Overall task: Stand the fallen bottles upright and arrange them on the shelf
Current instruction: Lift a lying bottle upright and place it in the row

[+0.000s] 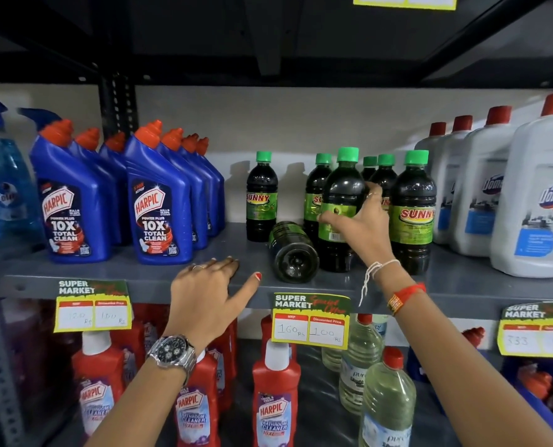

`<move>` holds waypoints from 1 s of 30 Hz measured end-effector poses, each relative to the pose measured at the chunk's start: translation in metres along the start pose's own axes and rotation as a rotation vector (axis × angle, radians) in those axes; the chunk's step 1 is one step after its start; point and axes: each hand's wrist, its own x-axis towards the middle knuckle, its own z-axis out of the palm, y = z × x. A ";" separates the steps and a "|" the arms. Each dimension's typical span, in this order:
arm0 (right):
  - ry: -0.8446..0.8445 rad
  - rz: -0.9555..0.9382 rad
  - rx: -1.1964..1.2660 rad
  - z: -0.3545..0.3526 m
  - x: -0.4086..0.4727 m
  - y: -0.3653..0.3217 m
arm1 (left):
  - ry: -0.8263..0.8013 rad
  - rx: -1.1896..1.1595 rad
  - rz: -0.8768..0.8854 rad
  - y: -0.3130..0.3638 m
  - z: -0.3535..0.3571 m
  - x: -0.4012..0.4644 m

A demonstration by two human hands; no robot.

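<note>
Several dark Sunny bottles with green caps stand on the grey shelf (139, 279). One fallen bottle (293, 251) lies on its side, its base toward me, near the shelf's front edge. My right hand (357, 221) grips an upright Sunny bottle (341, 191) just right of the fallen one. Another upright bottle (261, 196) stands alone to the left, and one more (412, 214) stands to the right. My left hand (210, 288) rests open on the shelf's front edge, left of the fallen bottle, holding nothing.
Blue Harpic bottles (159, 204) fill the shelf's left side and white Domex bottles (533, 201) the right. Price tags (310, 321) hang on the shelf lip. Red Harpic bottles (275, 395) and clear bottles (386, 404) stand on the lower shelf.
</note>
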 end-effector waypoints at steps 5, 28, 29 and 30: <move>-0.081 0.026 -0.023 0.003 -0.004 0.003 | 0.001 -0.003 -0.004 0.003 -0.002 -0.002; -0.120 0.051 -0.066 -0.006 0.008 0.012 | 0.009 -0.019 -0.012 0.002 -0.001 -0.002; -0.079 0.004 -0.160 -0.005 0.006 0.011 | 0.008 -0.019 -0.011 0.002 -0.001 -0.002; -0.051 -0.042 -0.229 -0.003 0.003 0.009 | 0.009 -0.019 -0.009 0.002 -0.001 -0.002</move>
